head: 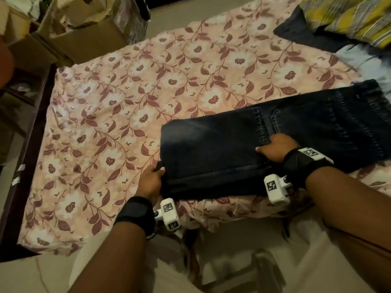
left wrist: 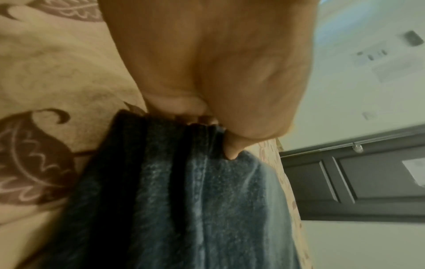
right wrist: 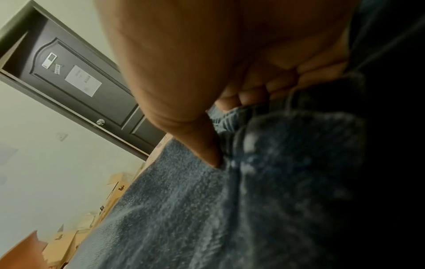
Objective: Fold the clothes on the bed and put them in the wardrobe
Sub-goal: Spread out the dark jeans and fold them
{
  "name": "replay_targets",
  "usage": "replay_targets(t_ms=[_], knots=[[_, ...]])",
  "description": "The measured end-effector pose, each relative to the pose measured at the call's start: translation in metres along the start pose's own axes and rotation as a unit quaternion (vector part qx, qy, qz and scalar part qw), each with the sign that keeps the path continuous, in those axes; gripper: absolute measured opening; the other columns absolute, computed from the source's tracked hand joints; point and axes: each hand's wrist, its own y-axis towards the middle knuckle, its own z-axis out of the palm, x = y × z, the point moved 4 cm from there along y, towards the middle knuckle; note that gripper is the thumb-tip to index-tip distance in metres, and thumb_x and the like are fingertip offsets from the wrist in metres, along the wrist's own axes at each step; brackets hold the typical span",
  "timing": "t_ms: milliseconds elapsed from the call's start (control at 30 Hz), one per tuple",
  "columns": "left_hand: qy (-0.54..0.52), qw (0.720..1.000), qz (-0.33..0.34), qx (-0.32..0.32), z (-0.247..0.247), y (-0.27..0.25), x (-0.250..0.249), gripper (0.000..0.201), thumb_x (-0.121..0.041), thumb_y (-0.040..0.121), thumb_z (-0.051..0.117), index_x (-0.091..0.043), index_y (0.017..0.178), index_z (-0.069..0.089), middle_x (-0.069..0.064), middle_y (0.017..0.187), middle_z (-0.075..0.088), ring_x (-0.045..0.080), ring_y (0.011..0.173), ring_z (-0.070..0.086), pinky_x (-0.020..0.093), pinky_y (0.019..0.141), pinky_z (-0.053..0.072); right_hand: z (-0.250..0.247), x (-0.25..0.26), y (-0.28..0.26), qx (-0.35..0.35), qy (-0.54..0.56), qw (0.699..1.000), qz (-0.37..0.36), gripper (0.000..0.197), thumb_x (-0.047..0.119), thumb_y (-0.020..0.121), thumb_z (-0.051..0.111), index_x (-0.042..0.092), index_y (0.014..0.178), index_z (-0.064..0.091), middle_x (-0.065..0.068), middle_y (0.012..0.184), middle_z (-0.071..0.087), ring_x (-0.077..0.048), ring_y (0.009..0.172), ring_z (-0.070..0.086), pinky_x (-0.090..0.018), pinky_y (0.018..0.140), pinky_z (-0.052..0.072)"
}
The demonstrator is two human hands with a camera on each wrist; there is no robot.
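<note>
Dark blue jeans (head: 275,140) lie partly folded on the floral bedsheet (head: 148,81), near the bed's front right. My left hand (head: 151,178) pinches the jeans' folded left edge, thumb on top; the left wrist view shows the thumb (left wrist: 232,149) pressed into the layered denim (left wrist: 184,200). My right hand (head: 275,148) grips the jeans near their middle, by the hem line, fingers curled over the cloth. In the right wrist view its fingers (right wrist: 253,92) dig into the denim (right wrist: 207,209).
More clothes lie at the bed's far right: a dark garment (head: 302,32), a pale blue one (head: 364,60) and a yellow striped one (head: 347,15). Cardboard boxes (head: 84,32) stand beyond the bed's left corner. A dark door (right wrist: 80,81) is in the wall.
</note>
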Motion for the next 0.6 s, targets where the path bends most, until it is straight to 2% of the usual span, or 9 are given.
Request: replay_targets(t_ms=[100,200,267,367,400,433,500,533,600], knots=[[0.14,0.985,0.085,-0.048,0.003,0.005,-0.004,0.019,-0.005,0.1,0.05,-0.012,0.116,0.061,0.008,0.116,0.071,0.03,0.105,0.069,0.052,0.091,0.058,0.0,0.004,0.01,0.005,-0.049,0.999,0.009,0.045,0.042,0.085,0.074,0.007,0.114,0.069,-0.019,0.123,0.066,-0.037,0.109,0.063,-0.036,0.091,0.053],[0.287,0.943,0.146,-0.089,0.011,0.004,-0.001,0.007,-0.011,0.104,0.051,-0.014,0.111,0.052,0.0,0.105,0.061,0.027,0.1,0.059,0.038,0.086,0.045,-0.003,0.008,0.014,0.017,-0.084,0.996,0.015,0.047,0.039,0.084,0.077,0.005,0.115,0.066,-0.02,0.124,0.065,-0.037,0.111,0.062,-0.035,0.088,0.05],[0.305,0.938,0.131,-0.103,0.012,0.006,0.002,0.015,-0.027,0.103,0.061,-0.016,0.109,0.052,-0.006,0.095,0.058,0.025,0.096,0.058,0.035,0.084,0.042,-0.007,0.009,0.014,0.024,-0.069,0.997,0.032,0.053,0.035,0.082,0.081,0.004,0.12,0.06,-0.021,0.126,0.064,-0.038,0.113,0.061,-0.035,0.087,0.048],[0.365,0.926,0.029,-0.093,0.005,0.012,0.002,0.048,-0.061,0.09,0.069,-0.014,0.092,0.058,0.0,0.088,0.065,0.026,0.09,0.065,0.038,0.08,0.05,-0.018,0.015,-0.001,0.008,-0.054,0.998,0.034,0.095,0.03,0.078,0.083,0.012,0.151,0.025,-0.024,0.134,0.056,-0.042,0.119,0.057,-0.043,0.099,0.047],[0.398,0.914,0.004,-0.075,0.002,0.012,0.0,0.055,-0.069,0.085,0.069,-0.015,0.087,0.059,0.002,0.085,0.066,0.025,0.085,0.066,0.037,0.075,0.05,-0.021,0.026,-0.01,-0.029,-0.082,0.996,0.003,0.105,0.033,0.076,0.083,0.018,0.155,0.014,-0.025,0.136,0.053,-0.044,0.12,0.055,-0.048,0.1,0.046],[0.418,0.907,-0.016,-0.056,-0.002,0.014,-0.003,0.059,-0.073,0.081,0.07,-0.016,0.084,0.059,0.002,0.082,0.066,0.023,0.081,0.065,0.035,0.069,0.048,-0.022,0.04,-0.024,-0.085,-0.11,0.989,-0.047,0.107,0.038,0.075,0.081,0.023,0.155,0.011,-0.024,0.136,0.05,-0.046,0.12,0.053,-0.052,0.099,0.046],[0.417,0.908,-0.034,-0.015,-0.007,0.016,-0.024,0.058,-0.071,0.078,0.075,-0.016,0.089,0.061,0.003,0.086,0.068,0.021,0.081,0.064,0.033,0.066,0.044,-0.008,0.083,-0.06,-0.17,-0.12,0.959,-0.194,0.089,0.051,0.076,0.072,0.025,0.148,0.026,-0.016,0.13,0.051,-0.041,0.114,0.053,-0.052,0.094,0.049],[0.387,0.922,-0.025,-0.002,-0.009,0.02,-0.04,0.056,-0.067,0.08,0.076,-0.016,0.095,0.063,0.003,0.091,0.071,0.023,0.085,0.067,0.033,0.068,0.046,0.009,0.105,-0.08,-0.167,-0.116,0.939,-0.276,0.078,0.055,0.077,0.066,0.025,0.142,0.037,-0.012,0.126,0.054,-0.037,0.108,0.055,-0.051,0.09,0.051],[0.327,0.944,0.042,-0.013,-0.014,0.041,-0.075,0.042,-0.055,0.092,0.07,-0.015,0.104,0.067,0.005,0.098,0.074,0.027,0.09,0.071,0.033,0.072,0.05,0.06,0.137,-0.111,-0.102,-0.139,0.898,-0.404,0.062,0.056,0.077,0.064,0.024,0.129,0.053,-0.005,0.115,0.059,-0.031,0.096,0.059,-0.047,0.078,0.053]])
